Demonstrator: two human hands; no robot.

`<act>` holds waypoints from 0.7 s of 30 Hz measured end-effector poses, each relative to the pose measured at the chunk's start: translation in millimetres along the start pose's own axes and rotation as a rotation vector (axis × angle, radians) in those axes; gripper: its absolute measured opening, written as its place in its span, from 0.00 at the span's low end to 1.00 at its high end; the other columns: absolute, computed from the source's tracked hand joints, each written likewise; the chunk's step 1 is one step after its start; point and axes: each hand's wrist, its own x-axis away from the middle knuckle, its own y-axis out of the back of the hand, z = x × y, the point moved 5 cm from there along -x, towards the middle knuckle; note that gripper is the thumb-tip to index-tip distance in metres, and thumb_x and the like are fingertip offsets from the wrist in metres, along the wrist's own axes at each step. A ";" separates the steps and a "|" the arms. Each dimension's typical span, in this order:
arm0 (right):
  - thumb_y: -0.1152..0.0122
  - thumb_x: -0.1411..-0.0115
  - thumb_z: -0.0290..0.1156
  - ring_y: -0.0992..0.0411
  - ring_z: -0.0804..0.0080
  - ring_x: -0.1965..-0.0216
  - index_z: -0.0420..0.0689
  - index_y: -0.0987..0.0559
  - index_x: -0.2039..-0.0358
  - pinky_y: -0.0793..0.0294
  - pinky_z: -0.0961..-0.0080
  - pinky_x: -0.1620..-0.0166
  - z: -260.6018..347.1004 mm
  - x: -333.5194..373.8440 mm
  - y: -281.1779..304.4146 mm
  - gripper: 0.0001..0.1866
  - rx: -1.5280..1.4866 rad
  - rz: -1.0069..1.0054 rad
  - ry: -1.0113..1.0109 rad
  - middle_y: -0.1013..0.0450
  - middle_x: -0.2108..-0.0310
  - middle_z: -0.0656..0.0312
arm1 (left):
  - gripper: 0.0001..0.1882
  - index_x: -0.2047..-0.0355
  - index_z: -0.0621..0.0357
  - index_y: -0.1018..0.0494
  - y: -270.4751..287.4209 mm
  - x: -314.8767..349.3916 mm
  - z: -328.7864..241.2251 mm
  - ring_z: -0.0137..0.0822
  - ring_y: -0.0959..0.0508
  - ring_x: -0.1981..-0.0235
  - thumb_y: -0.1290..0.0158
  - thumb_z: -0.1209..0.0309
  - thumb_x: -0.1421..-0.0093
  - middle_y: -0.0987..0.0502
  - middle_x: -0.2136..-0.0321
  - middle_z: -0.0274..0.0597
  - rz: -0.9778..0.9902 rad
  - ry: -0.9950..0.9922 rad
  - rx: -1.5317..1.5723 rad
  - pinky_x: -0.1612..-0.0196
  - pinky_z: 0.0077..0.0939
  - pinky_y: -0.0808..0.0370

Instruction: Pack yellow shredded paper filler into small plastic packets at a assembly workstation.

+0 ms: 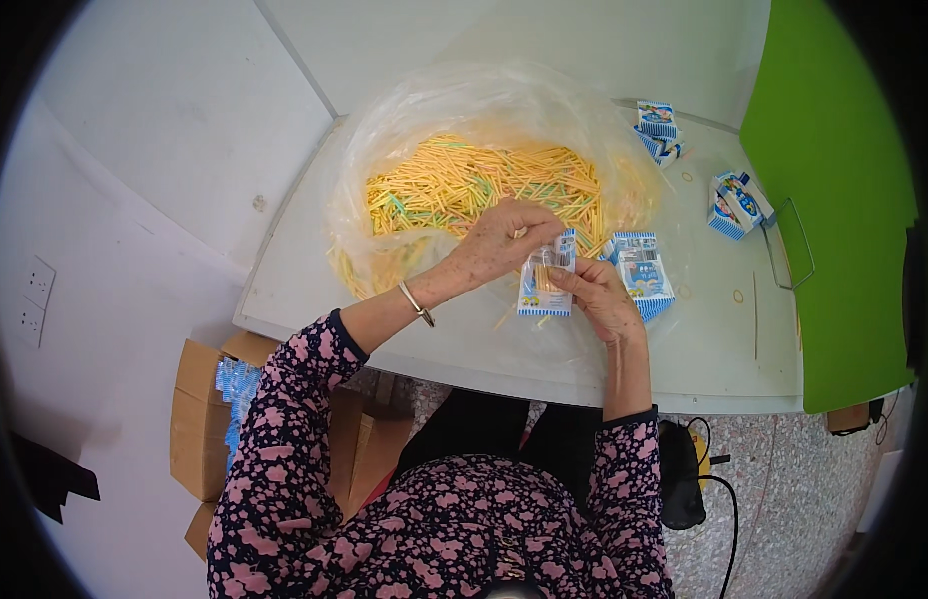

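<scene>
A small blue-and-white striped paper packet (542, 284) is upright above the white table (294, 280), gripped at its right side by my right hand (602, 297). My left hand (499, 238) is at the packet's open top, its fingers pinched on a few yellow sticks going into it. Just behind my hands a large clear plastic bag (404, 110) lies open, full of thin yellow and green sticks (464, 185). A silver bangle (416, 302) circles my left wrist.
A stack of similar packets (639, 270) lies right of my right hand; more packets lie at the back (659, 130) and far right (735, 203). A green panel (843, 200) bounds the table's right side. Cardboard boxes (200, 419) stand on the floor at left.
</scene>
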 end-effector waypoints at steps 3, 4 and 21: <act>0.41 0.44 0.32 0.28 0.80 0.67 0.36 0.24 0.61 0.29 0.82 0.63 -2.9 0.5 2.3 0.14 -0.012 0.000 -0.033 0.25 0.68 0.63 | 0.12 0.64 0.62 0.26 -9.9 5.1 6.8 0.25 0.29 0.65 0.47 0.68 0.44 0.25 0.70 0.37 -0.014 -0.020 -0.029 0.61 0.19 0.32; 0.41 0.44 0.32 0.28 0.80 0.67 0.36 0.24 0.61 0.29 0.82 0.63 -3.1 1.4 2.9 0.14 -0.012 0.000 -0.033 0.25 0.68 0.63 | 0.12 0.64 0.62 0.26 -10.4 5.4 6.0 0.25 0.29 0.65 0.47 0.68 0.44 0.25 0.70 0.37 -0.014 -0.020 -0.028 0.61 0.19 0.32; 0.37 0.52 0.33 0.34 0.53 0.61 0.37 0.25 0.69 0.34 0.65 0.58 38.0 48.8 82.6 0.14 1.367 -1.001 0.202 0.30 0.67 0.53 | 0.18 0.59 0.56 0.31 17.4 44.3 2.7 0.45 0.37 0.54 0.44 0.69 0.52 0.36 0.53 0.43 -0.038 -0.086 -0.786 0.53 0.38 0.39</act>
